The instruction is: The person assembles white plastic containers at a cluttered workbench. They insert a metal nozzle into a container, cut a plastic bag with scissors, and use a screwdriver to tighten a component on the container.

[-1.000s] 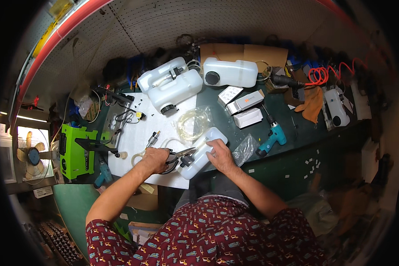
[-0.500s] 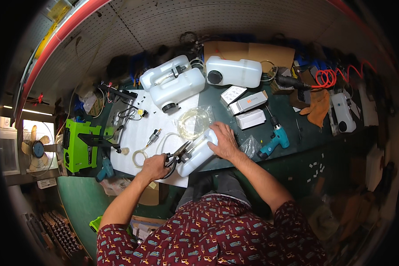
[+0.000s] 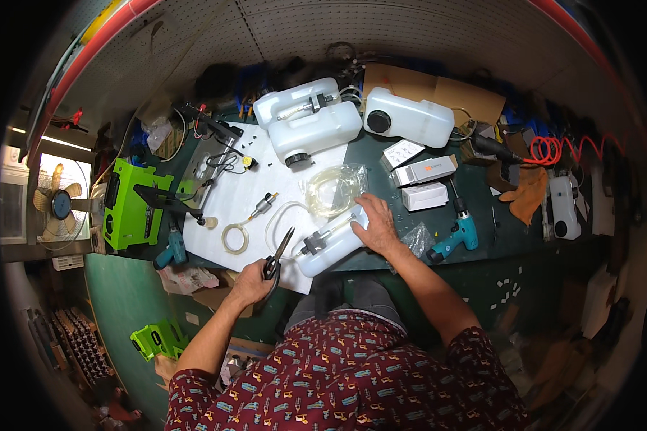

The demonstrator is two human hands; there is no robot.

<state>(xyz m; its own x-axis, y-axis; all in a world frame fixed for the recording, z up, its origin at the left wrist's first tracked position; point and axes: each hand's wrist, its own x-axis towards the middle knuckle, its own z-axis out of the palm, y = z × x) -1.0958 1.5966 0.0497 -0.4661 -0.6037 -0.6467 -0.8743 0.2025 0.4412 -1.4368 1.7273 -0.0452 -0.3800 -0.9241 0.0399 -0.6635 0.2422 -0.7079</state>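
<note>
My left hand (image 3: 251, 283) is closed around the handles of black-handled scissors (image 3: 283, 243), their blades pointing up and away. The blades look close together, just left of a translucent white plastic tank (image 3: 329, 256). My right hand (image 3: 378, 224) rests over the tank's right end, thumb on one side and fingers on the other, gripping it. A dark fitting (image 3: 313, 243) with a clear tube sits in the tank's recess. Pale tubing (image 3: 271, 223) loops off to its left. Beyond the tank lies a bag of coiled clear tubing (image 3: 336, 191).
More white tanks (image 3: 316, 134) stand at the back, one (image 3: 410, 118) with a black cap. White boxes (image 3: 424, 170) and a teal cordless drill (image 3: 456, 235) lie to the right. At left are a green machine (image 3: 138, 205), a coiled tube with a metal fitting (image 3: 235, 238) and another teal tool (image 3: 172, 246).
The scissors have come away from the tank's fitting, drawn left and toward me, and their blades have closed. My right hand stays on the tank. The whole view has shifted slightly.
</note>
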